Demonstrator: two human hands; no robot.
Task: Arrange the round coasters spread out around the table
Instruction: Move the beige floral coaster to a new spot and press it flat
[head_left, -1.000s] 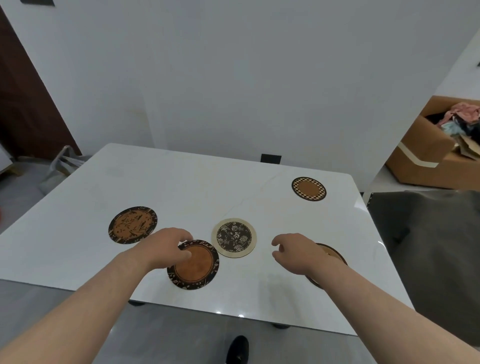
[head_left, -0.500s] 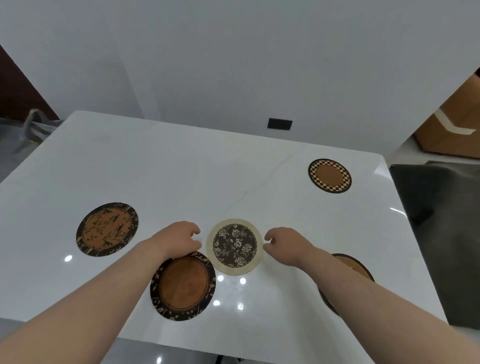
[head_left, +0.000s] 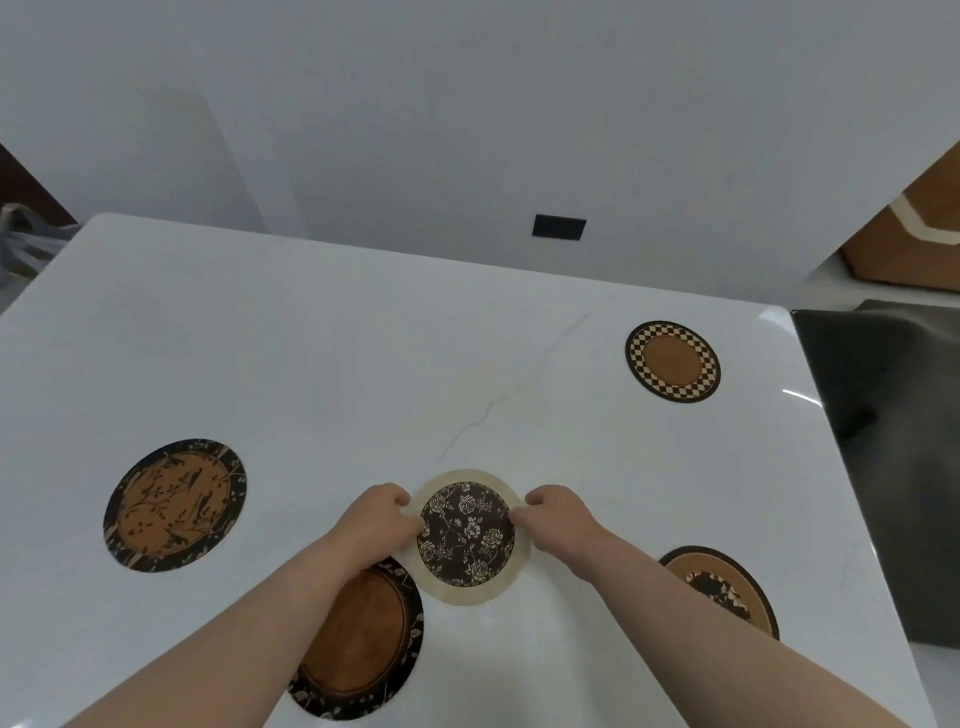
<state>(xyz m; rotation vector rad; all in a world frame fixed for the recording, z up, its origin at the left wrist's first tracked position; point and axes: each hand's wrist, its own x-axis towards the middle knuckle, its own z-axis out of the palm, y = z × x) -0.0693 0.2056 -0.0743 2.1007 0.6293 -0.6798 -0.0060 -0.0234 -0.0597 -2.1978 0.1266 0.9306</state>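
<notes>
Several round coasters lie on a white table (head_left: 337, 364). A cream-rimmed coaster with a dark floral centre (head_left: 470, 538) sits near the middle front. My left hand (head_left: 382, 525) pinches its left rim and my right hand (head_left: 553, 519) pinches its right rim. Its lower left edge overlaps a brown coaster with a dark leafy border (head_left: 363, 644), partly hidden under my left forearm. A brown coaster with dark bird and branch patterns (head_left: 174, 504) lies at the left. A checker-rimmed coaster (head_left: 672, 361) lies at the far right. Another brown coaster with a dark blotch (head_left: 722, 587) lies at the right, partly behind my right forearm.
A white wall with a black socket plate (head_left: 558, 227) stands behind the table. A dark grey seat or cloth (head_left: 883, 441) lies beyond the table's right edge. A cardboard box (head_left: 914, 244) sits at the far right, and a plastic bag (head_left: 23, 239) at the far left.
Both hands moved inward from either side and took hold of the cream floral coaster's rim. My head moved closer and tilted down over the table.
</notes>
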